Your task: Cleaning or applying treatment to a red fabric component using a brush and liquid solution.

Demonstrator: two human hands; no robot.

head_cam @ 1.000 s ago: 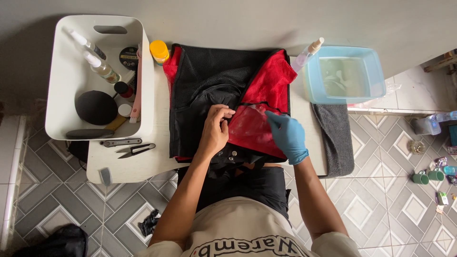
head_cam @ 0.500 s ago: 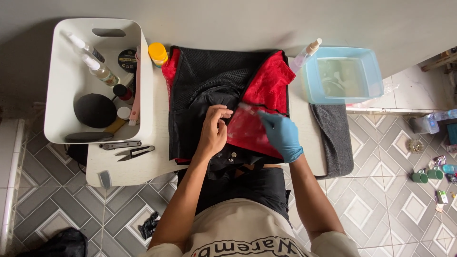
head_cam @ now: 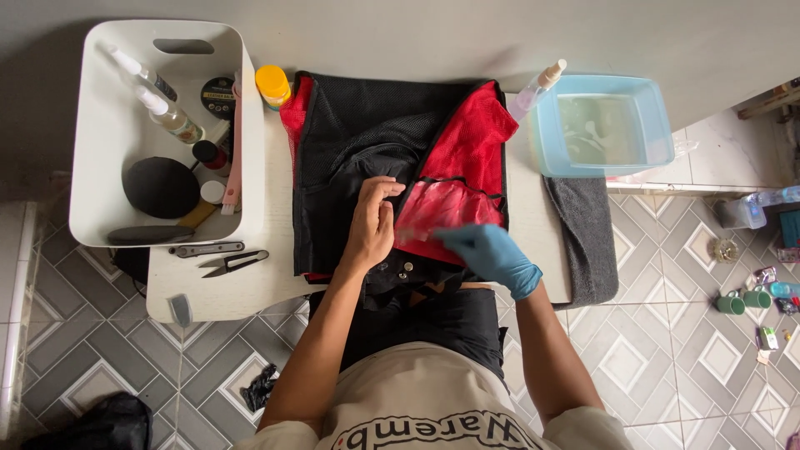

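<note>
Lying spread across the white worktop (head_cam: 233,292), the black-and-red mesh garment (head_cam: 375,142) looks light, limp and easily bunched (best taken by its seamed edges). The bare left hand (head_cam: 372,227) presses flat on the black fabric; the blue-gloved right hand (head_cam: 487,254) pinches the red panel's lower edge. A white caddy (head_cam: 100,125) and a blue basin (head_cam: 658,125) hem it in; the near edge overhangs.
</note>
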